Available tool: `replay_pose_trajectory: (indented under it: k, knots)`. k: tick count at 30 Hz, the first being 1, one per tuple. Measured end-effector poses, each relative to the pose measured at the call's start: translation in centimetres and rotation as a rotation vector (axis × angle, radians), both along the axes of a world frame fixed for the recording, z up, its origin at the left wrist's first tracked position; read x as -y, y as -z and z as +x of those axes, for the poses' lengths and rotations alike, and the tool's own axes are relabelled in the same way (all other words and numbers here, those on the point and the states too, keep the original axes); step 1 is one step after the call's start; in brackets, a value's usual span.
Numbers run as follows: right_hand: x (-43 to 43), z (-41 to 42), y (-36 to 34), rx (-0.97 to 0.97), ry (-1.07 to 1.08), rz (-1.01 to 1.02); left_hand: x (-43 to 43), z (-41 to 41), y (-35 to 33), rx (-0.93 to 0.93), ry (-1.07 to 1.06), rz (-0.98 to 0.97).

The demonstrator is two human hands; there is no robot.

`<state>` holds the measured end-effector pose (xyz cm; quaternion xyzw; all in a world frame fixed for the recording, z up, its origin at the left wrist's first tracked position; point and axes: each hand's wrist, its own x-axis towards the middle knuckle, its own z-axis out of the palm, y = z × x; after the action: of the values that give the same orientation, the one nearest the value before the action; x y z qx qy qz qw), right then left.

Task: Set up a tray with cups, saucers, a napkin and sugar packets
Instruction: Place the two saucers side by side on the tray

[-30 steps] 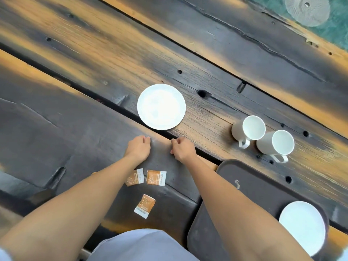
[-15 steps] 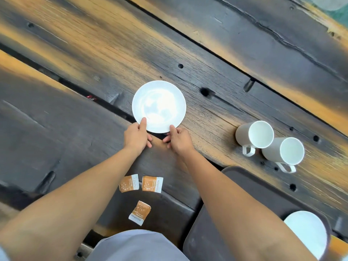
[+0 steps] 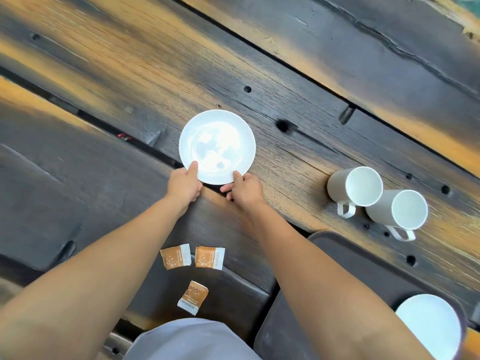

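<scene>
Since a second ago my hands have come forward from the bare bench (image 3: 104, 203) to the near rim of the saucer (image 3: 217, 146); half a second ago they were just reaching it, and now both pinch it. My left hand (image 3: 184, 185) has its thumb laid over the rim at the near left, the fingers tucked below. My right hand (image 3: 242, 188) grips the near right edge the same way, thumb on top. The saucer sits flat, face up, over the dark gap between two planks, and has barely shifted. I cannot tell whether it has left the wood.

Being round, the saucer has no long axis. Two cups (image 3: 354, 187) stand well to the right, touching each other in a row that runs away to the right, mouths up, handles pointing toward me. The tray (image 3: 350, 258) lies at my near right, partly under my right forearm, with a second saucer (image 3: 428, 326) on its far right corner. Three packets (image 3: 175, 256) lie between my forearms: two side by side, long sides across, and a third (image 3: 193, 297) nearer me, tilted, its white end pointing toward me and to the left.
</scene>
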<state>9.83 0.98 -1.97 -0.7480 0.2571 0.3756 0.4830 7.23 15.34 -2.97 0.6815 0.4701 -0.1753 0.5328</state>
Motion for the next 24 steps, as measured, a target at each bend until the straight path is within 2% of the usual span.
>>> replay_pose_trajectory:
  k: [5, 24]
  knots:
    - [-0.2, -0.7, -0.3, 0.016, 0.079, -0.021, 0.1, -0.4, -0.9, -0.037, -0.092, -0.142]
    - [4.8, -9.5, -5.2, 0.073, 0.142, -0.028, 5.1, -8.4, -6.4, 0.059, 0.001, -0.165]
